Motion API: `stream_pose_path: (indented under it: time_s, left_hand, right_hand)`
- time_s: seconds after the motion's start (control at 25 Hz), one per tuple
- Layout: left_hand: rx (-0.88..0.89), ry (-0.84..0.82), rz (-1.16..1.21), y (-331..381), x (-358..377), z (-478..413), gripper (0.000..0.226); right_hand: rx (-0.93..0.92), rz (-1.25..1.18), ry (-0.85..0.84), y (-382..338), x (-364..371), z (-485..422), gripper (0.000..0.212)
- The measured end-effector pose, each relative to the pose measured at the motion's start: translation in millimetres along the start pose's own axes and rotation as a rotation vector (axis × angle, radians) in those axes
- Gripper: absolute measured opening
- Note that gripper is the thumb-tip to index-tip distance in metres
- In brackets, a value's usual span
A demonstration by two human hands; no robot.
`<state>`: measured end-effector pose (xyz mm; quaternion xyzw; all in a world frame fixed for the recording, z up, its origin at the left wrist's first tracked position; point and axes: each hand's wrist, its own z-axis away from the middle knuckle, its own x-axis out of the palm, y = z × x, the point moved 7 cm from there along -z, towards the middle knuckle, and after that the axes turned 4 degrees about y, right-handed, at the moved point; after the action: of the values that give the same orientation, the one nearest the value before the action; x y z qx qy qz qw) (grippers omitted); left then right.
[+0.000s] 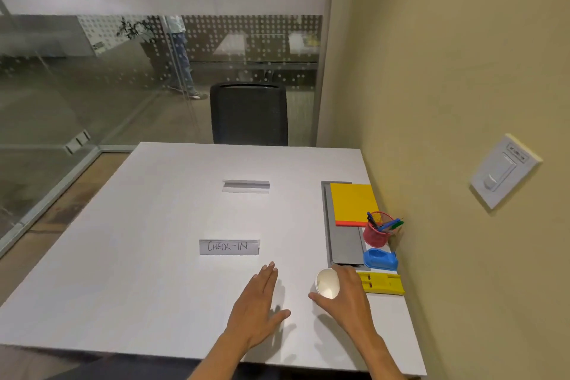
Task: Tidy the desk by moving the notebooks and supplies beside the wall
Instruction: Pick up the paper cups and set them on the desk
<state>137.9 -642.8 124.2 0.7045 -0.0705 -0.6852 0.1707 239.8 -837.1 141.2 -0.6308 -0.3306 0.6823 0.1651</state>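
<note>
My right hand (348, 296) is wrapped around a white paper cup (326, 282), tilted with its mouth facing me, near the desk's right front. My left hand (262, 302) hovers flat with fingers spread over the white desk (154, 256), holding nothing. Along the yellow wall lie a yellow notebook (354, 203) stacked on a red one, a red mesh pen holder (377, 233) with pens, a blue tape dispenser (380, 259) and a yellow stapler-like tool (384, 283), just right of the cup.
A folded "CHECK-IN" sign (229, 247) stands mid-desk, and a second folded card (245, 186) farther back. A grey cable hatch (344, 231) sits under the notebooks. A black chair (248, 114) stands behind the desk. A wall switch (504, 170) is on the right.
</note>
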Motion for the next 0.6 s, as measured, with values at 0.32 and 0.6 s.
stream_pose_path:
  time_s: [0.32,0.6]
  left_hand:
    - [-0.064,0.04,-0.064,-105.4,-44.6,9.2,0.1]
    - [-0.019,0.064,-0.022,-259.4,-92.4,20.5,0.102]
  right_hand:
    - [-0.162,0.096,-0.035,-114.5,71.7,-10.5,0.083]
    - [-0.187,0.233,0.023,-247.3,171.4,-0.9,0.08]
